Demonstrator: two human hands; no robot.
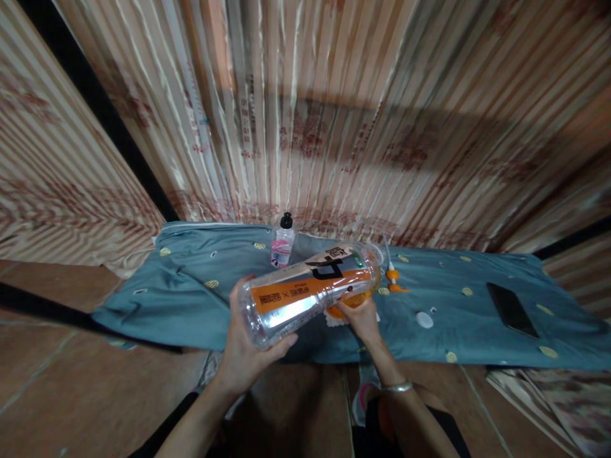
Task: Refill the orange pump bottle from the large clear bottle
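Note:
My left hand (248, 346) is wrapped round the base of a large clear plastic bottle (310, 289) with an orange and grey label. The bottle lies nearly level above the cloth, its open mouth pointing right and away. My right hand (365, 318) is closed on a small orange container (351, 304) right under the big bottle's mouth end. Most of the orange container is hidden by the bottle and my fingers. An orange pump head (395, 278) with a white tube lies on the cloth just right of the bottle's mouth.
A teal patterned cloth (191, 286) covers the floor in front of a striped curtain. On it stand a small pink-labelled bottle with a black cap (283, 243), a white cap (424, 320) and a dark phone (512, 310). Brown floor tiles lie to the left.

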